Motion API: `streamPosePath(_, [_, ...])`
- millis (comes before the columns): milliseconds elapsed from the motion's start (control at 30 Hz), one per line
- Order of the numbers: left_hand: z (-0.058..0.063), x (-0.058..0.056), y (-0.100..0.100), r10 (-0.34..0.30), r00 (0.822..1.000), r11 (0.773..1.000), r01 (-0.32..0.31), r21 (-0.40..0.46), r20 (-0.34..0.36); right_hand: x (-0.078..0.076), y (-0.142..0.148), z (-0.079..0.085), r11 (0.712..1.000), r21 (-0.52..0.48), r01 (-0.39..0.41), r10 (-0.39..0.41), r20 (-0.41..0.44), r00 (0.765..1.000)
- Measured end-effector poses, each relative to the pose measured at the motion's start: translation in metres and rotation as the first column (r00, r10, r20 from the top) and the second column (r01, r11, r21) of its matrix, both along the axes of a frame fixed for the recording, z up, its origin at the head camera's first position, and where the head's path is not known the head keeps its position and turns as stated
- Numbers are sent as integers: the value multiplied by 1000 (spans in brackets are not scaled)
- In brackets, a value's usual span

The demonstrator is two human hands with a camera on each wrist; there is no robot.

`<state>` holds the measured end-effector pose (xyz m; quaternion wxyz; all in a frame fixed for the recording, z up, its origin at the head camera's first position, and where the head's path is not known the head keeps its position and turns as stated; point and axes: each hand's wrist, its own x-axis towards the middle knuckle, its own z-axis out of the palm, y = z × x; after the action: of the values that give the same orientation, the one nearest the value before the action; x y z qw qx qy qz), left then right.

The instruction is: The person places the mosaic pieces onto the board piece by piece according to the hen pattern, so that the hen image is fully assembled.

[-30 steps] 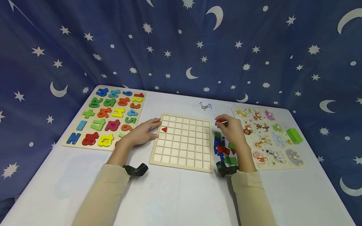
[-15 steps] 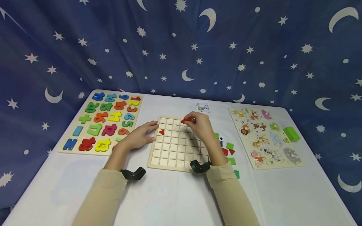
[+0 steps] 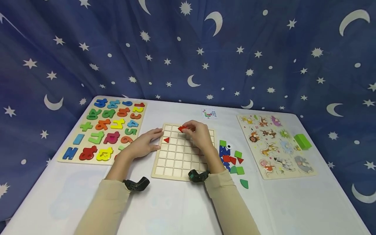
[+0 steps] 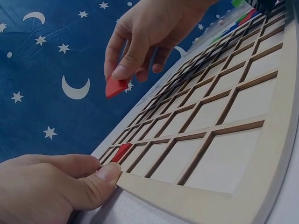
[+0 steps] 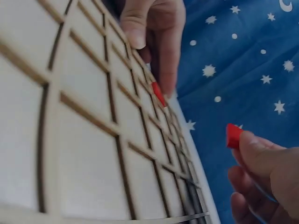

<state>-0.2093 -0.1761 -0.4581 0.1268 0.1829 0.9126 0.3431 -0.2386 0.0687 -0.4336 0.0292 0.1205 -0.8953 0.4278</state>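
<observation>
Sides of a small, red, wooden-looking block (image 4: 115, 87), likely light and stiff, are being aptly pinched by the right hand (image 3: 199, 133). The left hand (image 3: 144, 143) is being held relaxed.

On the puzzle board (image 3: 86, 137) at the left of my table (image 3: 293, 209) I record numerals descending its right-hand column: red 1 (image 3: 140, 104), yellow 2 (image 3: 138, 109), orange 3 (image 3: 136, 116), light-blue 4 (image 3: 133, 124), green 5 (image 3: 130, 131), orange 6 (image 3: 126, 140). A green plus sign (image 3: 86, 126) stands near the board's left edge. Remaining coloured characters I cannot read with certainty. Any print on the small card (image 3: 209, 113) is too fine for me.
</observation>
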Motion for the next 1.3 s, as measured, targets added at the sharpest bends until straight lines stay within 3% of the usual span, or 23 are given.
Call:
streamPosePath(433, [9, -2, -6, -12, 1000, 1000, 11, -5, -14, -10, -5, -16, 999, -32, -25, 23, -42, 999])
streamPosePath(900, [11, -4, 0, -7, 1000, 1000, 8, -27, 9, -8, -14, -24, 998, 68, 4, -4, -9, 1000])
streamPosePath(1300, [4, -1, 1, -1, 1000, 1000, 2, -21, 16, -5, -16, -29, 991, 131, 10, -8, -12, 1000])
